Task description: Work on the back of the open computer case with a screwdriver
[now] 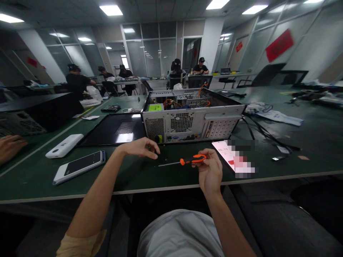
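Note:
My right hand [211, 170] grips an orange and black screwdriver [193, 159] by its handle, above the front part of the table. The thin shaft points left, toward my left hand [142, 147]. That hand hovers over the table with loosely bent fingers apart and nothing visible in it. Just beyond both hands lies a computer case [187, 121] on its side, its rear panel with vents and ports facing me. Its upper side is uncovered, showing coloured cables [174, 103] and a part with a yellow-green label [155, 107]. Tiny specks near the screwdriver tip are too small to name.
Left of the case lie a black side panel [112, 130], a white power bank [64, 145] and a thick white device [80, 167]. A lit phone [227, 155] and black cables [265, 134] lie right. Another person's hand [10, 147] rests far left, near a second case [43, 112].

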Motion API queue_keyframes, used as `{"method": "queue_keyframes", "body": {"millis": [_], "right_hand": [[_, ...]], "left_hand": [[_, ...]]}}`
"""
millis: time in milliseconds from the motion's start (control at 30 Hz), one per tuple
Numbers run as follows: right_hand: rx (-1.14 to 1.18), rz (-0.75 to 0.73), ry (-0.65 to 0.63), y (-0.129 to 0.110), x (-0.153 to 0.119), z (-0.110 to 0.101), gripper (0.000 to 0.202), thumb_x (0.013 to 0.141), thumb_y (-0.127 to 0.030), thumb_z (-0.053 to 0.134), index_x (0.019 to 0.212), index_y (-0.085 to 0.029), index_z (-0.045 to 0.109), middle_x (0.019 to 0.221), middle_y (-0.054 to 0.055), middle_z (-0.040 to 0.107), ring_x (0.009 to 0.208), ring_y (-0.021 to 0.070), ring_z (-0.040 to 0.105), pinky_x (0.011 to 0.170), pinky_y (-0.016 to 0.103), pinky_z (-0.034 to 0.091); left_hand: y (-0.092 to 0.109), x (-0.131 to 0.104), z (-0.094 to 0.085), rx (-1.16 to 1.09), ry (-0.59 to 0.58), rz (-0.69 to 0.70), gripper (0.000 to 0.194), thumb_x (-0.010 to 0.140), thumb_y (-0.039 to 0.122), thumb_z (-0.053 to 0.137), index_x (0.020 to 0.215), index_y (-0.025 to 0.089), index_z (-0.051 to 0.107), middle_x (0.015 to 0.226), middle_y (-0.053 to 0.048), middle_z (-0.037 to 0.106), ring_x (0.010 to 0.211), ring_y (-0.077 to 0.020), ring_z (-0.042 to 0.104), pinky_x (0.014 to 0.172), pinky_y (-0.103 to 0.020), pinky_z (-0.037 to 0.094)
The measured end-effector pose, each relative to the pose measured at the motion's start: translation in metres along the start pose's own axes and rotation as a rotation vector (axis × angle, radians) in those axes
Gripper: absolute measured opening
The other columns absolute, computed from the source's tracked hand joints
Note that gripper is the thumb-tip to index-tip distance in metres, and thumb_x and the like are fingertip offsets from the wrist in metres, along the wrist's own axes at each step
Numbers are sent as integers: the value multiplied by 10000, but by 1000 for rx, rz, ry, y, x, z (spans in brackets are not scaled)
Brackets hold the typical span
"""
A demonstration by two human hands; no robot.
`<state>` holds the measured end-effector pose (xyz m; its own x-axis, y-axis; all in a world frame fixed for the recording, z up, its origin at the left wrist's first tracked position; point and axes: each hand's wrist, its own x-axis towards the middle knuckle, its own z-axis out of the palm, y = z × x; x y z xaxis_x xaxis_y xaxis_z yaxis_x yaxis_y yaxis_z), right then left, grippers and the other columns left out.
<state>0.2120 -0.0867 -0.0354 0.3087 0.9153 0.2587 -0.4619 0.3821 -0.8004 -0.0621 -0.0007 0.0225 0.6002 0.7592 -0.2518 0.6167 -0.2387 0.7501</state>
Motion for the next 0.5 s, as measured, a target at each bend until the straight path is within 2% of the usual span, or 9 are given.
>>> {"method": "queue_keyframes", "body": {"millis": [67, 133, 267, 367, 500], "right_hand": [[9, 8, 1, 0, 0, -1, 166, 650, -209, 574, 809, -203, 623, 737, -38, 600, 535, 86, 558, 489, 200, 499], [10, 18, -3, 0, 0, -1, 161, 645, -208, 570, 797, -202, 621, 729, -37, 598, 536, 90, 566, 484, 200, 493], [7, 27, -8, 0, 0, 0, 158, 641, -206, 565, 787, -201, 623, 711, -36, 591, 543, 96, 569, 476, 197, 476], [4, 24, -11, 0, 0, 1, 155, 641, -205, 564, 784, -200, 625, 710, -37, 582, 546, 91, 558, 480, 189, 470], [0, 24, -13, 0, 0, 1, 155, 639, -204, 566, 781, -197, 627, 708, -35, 578, 546, 91, 549, 474, 188, 465]], "left_hand": [[-5, -12, -9, 9, 93, -74, 461, 767, 587, 768, 1013, 197, 765, 769, -1, 676, 506, -86, 498, 463, -218, 375], [-11, -20, -16, 36, 132, -141, 472, 759, 596, 762, 1003, 192, 769, 729, -3, 666, 463, -89, 495, 416, -217, 352], [-17, -21, -20, 57, 120, -223, 541, 718, 558, 797, 1118, 195, 772, 690, -10, 676, 504, -121, 565, 426, -206, 389], [-17, -21, -20, 58, 81, -231, 599, 727, 572, 786, 1199, 204, 758, 706, -18, 688, 562, -143, 611, 468, -208, 428], [-17, -22, -23, 83, 161, -198, 596, 725, 587, 772, 1184, 207, 767, 689, 2, 655, 542, -126, 558, 466, -210, 407]]}}
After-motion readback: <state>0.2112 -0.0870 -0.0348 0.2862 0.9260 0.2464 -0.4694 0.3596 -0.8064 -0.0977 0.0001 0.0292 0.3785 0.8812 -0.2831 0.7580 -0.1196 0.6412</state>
